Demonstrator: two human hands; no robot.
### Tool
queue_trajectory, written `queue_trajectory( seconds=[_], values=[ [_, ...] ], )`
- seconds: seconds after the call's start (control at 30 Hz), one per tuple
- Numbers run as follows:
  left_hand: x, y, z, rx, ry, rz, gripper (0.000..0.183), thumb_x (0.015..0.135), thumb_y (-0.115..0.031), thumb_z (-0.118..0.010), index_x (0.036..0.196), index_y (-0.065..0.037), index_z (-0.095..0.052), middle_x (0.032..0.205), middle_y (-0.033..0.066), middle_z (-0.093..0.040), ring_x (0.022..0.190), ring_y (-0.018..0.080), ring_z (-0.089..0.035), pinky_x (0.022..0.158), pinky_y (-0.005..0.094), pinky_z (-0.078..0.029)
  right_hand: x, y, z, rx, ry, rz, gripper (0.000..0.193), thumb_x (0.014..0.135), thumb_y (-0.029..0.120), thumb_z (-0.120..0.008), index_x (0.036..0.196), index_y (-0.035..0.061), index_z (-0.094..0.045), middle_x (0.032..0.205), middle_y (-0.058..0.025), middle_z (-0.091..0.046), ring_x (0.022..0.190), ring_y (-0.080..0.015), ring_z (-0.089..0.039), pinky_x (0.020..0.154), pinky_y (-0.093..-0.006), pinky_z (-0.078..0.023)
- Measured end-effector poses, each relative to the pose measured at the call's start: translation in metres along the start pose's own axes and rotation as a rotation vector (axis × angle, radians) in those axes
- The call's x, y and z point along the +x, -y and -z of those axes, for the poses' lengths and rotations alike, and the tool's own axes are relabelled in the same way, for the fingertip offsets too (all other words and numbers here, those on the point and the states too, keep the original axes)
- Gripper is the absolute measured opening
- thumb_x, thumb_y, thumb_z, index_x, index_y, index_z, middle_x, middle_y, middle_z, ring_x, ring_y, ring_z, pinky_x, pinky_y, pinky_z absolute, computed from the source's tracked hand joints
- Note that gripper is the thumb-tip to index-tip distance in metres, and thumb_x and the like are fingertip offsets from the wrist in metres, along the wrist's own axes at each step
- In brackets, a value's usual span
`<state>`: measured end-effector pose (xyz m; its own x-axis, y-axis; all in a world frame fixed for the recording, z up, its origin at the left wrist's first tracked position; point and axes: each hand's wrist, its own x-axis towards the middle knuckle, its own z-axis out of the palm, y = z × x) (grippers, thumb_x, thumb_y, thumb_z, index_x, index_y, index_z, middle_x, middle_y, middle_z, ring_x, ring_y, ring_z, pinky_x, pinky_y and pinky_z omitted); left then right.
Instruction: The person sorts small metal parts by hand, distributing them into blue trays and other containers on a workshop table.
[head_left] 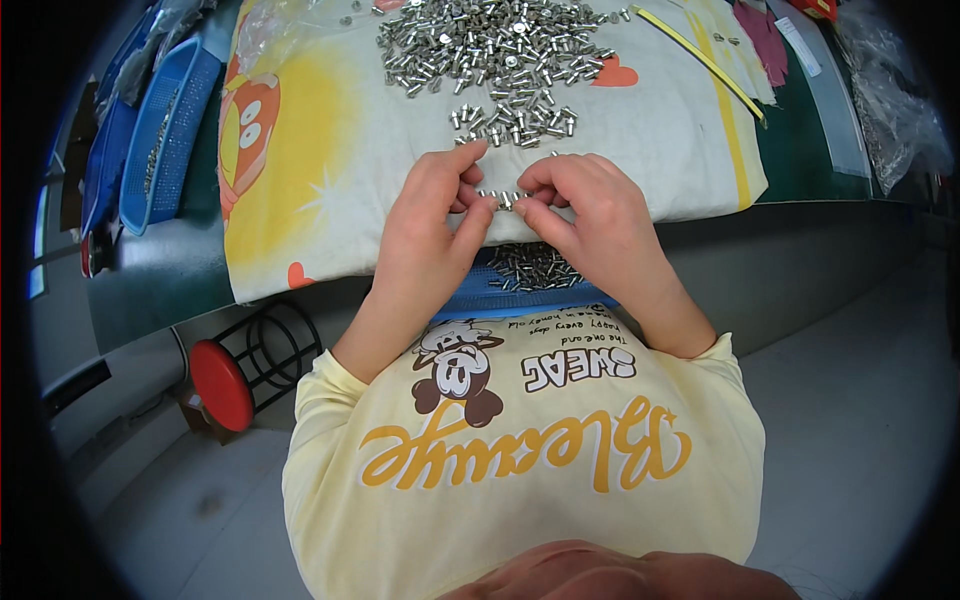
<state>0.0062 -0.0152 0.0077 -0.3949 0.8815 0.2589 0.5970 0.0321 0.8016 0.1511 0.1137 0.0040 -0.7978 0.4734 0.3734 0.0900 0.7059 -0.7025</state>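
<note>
Pale cloth (345,225) underlies 2 hands (425,205) (598,210) holding screws (506,200).

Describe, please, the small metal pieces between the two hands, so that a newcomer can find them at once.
Start from the pale printed cloth and its big heap of loose metal pieces. Nearer the wearer, left hand and right hand almost meet. Between their fingers sits the wanted short row, lined up side by side, unlike the jumbled heap.

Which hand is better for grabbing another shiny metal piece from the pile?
Probably the left hand: its index fingertip is right beside the pile. The right hand has its fingertips lower, at a small row of metal pieces.
</note>
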Motion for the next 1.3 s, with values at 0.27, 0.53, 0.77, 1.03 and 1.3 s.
queue_trajectory(
  seconds=[0.27,0.53,0.77,1.03,1.3],
  values=[
    [-0.005,0.001,0.000,-0.078,0.017,0.068,0.054,0.082,0.008,-0.070,0.133,-0.002,-0.056,0.107,0.0068,-0.059,0.085,0.0117,-0.057,0.078,0.0248,-0.049,-0.004,0.001,0.002,0.040,0.014,-0.035,0.029,0.077,0.010,-0.077,0.101,0.0069,-0.062,0.081,-0.0053,-0.065,0.081,-0.0277,-0.062,0.075,-0.0400,-0.049],
    [-0.004,-0.003,0.000,-0.065,0.065,0.032,0.046,0.083,0.006,-0.068,0.127,-0.003,-0.059,0.095,0.0078,-0.061,0.084,0.0186,-0.060,0.075,0.0302,-0.051,-0.005,-0.002,0.005,0.001,0.053,0.034,0.024,0.077,0.011,-0.077,0.097,0.0079,-0.065,0.085,-0.0050,-0.064,0.085,-0.0272,-0.061,0.078,-0.0395,-0.049],
    [-0.001,-0.009,0.014,-0.255,0.410,0.094,0.049,0.082,0.006,-0.069,0.130,-0.003,-0.059,0.102,0.0055,-0.061,0.086,0.0125,-0.059,0.079,0.0249,-0.049,-0.004,-0.007,0.027,0.129,0.284,0.103,0.028,0.074,0.013,-0.081,0.099,0.0084,-0.069,0.086,-0.0040,-0.063,0.080,-0.0224,-0.060,0.074,-0.0343,-0.049],
    [0.021,0.011,0.000,0.179,-0.069,0.049,0.044,0.080,-0.001,-0.071,0.122,-0.001,-0.058,0.108,0.0125,-0.060,0.094,0.0266,-0.059,0.085,0.0375,-0.050,0.005,-0.015,0.018,-0.161,-0.028,-0.172,0.031,0.077,0.015,-0.079,0.103,0.0073,-0.065,0.089,-0.0075,-0.063,0.084,-0.0273,-0.062,0.075,-0.0396,-0.051],
    [0.038,0.018,-0.010,0.105,-0.039,-0.039,0.030,0.080,-0.003,-0.071,0.109,-0.004,-0.063,0.102,0.0124,-0.061,0.094,0.0304,-0.059,0.082,0.0388,-0.050,0.030,-0.032,-0.008,-0.114,-0.164,0.067,0.026,0.078,0.013,-0.075,0.102,0.0087,-0.066,0.096,-0.0077,-0.064,0.091,-0.0303,-0.061,0.079,-0.0410,-0.051]
  ],
)
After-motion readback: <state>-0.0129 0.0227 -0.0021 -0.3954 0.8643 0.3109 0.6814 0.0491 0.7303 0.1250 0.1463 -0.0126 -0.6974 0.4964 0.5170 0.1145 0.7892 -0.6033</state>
